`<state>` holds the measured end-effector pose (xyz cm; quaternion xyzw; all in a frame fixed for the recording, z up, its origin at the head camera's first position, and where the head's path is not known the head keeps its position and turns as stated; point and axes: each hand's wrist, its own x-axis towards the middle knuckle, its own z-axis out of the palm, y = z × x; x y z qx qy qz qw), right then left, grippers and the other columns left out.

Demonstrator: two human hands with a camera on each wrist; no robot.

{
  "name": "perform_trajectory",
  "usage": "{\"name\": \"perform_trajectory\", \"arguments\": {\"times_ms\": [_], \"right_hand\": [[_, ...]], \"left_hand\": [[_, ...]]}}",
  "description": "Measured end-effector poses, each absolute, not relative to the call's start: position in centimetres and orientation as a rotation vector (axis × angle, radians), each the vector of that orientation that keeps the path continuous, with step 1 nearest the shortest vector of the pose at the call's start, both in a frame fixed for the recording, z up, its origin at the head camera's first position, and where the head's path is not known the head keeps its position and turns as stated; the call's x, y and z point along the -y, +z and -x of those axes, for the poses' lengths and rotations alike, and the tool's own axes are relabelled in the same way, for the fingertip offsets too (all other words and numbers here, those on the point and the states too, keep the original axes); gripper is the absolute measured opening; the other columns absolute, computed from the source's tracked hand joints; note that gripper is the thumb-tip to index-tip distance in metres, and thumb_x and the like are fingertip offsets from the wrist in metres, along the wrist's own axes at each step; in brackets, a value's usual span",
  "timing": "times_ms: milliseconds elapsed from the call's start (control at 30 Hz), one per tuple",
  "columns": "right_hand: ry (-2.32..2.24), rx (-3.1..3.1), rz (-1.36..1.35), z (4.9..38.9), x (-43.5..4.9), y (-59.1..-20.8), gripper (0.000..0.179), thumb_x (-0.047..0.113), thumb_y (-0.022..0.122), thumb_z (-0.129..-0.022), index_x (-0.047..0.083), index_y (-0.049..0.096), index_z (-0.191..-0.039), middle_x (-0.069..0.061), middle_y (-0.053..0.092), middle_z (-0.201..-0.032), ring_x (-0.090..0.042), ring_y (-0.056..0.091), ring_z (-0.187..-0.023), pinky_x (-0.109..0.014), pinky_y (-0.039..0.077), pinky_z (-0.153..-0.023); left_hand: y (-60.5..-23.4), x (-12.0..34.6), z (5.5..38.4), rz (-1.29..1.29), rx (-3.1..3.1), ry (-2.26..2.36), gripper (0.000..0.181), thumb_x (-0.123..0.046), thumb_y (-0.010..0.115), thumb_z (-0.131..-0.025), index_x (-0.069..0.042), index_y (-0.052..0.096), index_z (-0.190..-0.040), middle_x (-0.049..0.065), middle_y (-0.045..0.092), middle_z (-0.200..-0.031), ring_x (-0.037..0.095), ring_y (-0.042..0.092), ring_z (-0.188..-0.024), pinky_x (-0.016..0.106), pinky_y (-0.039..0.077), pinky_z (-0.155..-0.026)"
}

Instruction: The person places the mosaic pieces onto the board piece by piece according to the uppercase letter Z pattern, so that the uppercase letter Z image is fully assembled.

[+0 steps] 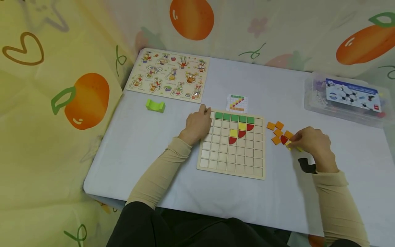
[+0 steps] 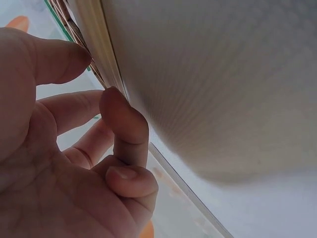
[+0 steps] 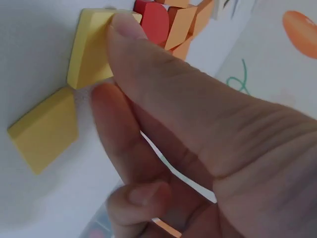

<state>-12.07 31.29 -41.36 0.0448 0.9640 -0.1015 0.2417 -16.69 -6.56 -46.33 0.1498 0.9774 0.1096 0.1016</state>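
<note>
A wooden grid board (image 1: 231,161) lies mid-table, with several green square tiles (image 1: 234,118), two yellow squares (image 1: 233,132) and three red quarter-circle pieces (image 1: 232,140) in its cells. My left hand (image 1: 198,124) grips the board at its upper left corner; the left wrist view shows thumb and fingers at the board's edge (image 2: 101,49). To the right of the board, my right hand (image 1: 311,141) pinches a yellow square tile (image 3: 91,49) between thumb and index finger. Another yellow tile (image 3: 47,130) lies beside it. A red piece (image 1: 283,139) and several orange tiles (image 1: 276,140) are close by.
A small pattern card (image 1: 237,103) lies just behind the board. Farther left are a peg puzzle (image 1: 168,74) and a light green block (image 1: 155,106). A clear plastic box (image 1: 345,99) stands at the back right. Curtains hang behind and left.
</note>
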Motion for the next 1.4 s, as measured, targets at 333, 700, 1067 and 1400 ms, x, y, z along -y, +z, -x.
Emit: {"name": "perform_trajectory", "arguments": {"times_ms": [333, 700, 1067, 1400], "right_hand": [[-0.384, -2.597, -0.055, 12.3, -31.3, -41.3, 0.034, 0.032, 0.081, -0.085, 0.002, 0.074, -0.099, -0.019, 0.071, -0.096, -0.035, 0.059, -0.086, -0.033, 0.043, -0.063], [-0.597, -2.653, 0.136, 13.6, -25.7, -40.9, 0.024, 0.023, 0.081, -0.087, 0.002, 0.075, -0.096, -0.017, 0.075, -0.093, -0.023, 0.059, -0.077, -0.028, 0.043, -0.064], [-0.689, -2.629, 0.453, 14.7, -18.3, -42.8, 0.014, 0.017, 0.084, -0.085, 0.006, 0.079, -0.092, -0.009, 0.078, -0.089, -0.023, 0.065, -0.082, -0.029, 0.045, -0.072], [-0.708, -2.6, 0.552, 15.4, -13.8, -43.6, 0.017, 0.022, 0.086, -0.084, 0.008, 0.081, -0.092, -0.006, 0.08, -0.087, -0.02, 0.069, -0.081, -0.033, 0.053, -0.075]], "left_hand": [[-46.1, 6.7, 16.5, -0.455, -2.88, 0.317, 0.056, -0.026, 0.051, -0.109, -0.001, 0.039, -0.157, 0.014, 0.051, -0.144, 0.03, 0.07, -0.084, 0.042, 0.058, -0.076], [-46.1, 6.9, 16.6, -0.446, -2.895, 0.329, 0.055, -0.025, 0.052, -0.109, -0.001, 0.04, -0.157, 0.014, 0.051, -0.143, 0.031, 0.07, -0.082, 0.043, 0.058, -0.075], [-46.3, 6.7, 16.6, -0.457, -2.893, 0.34, 0.054, -0.026, 0.051, -0.109, -0.001, 0.042, -0.156, 0.014, 0.051, -0.144, 0.031, 0.071, -0.084, 0.043, 0.058, -0.077], [-46.2, 6.7, 16.7, -0.433, -2.875, 0.314, 0.055, -0.027, 0.049, -0.109, -0.004, 0.04, -0.158, 0.012, 0.05, -0.145, 0.031, 0.071, -0.09, 0.043, 0.058, -0.081]]}}
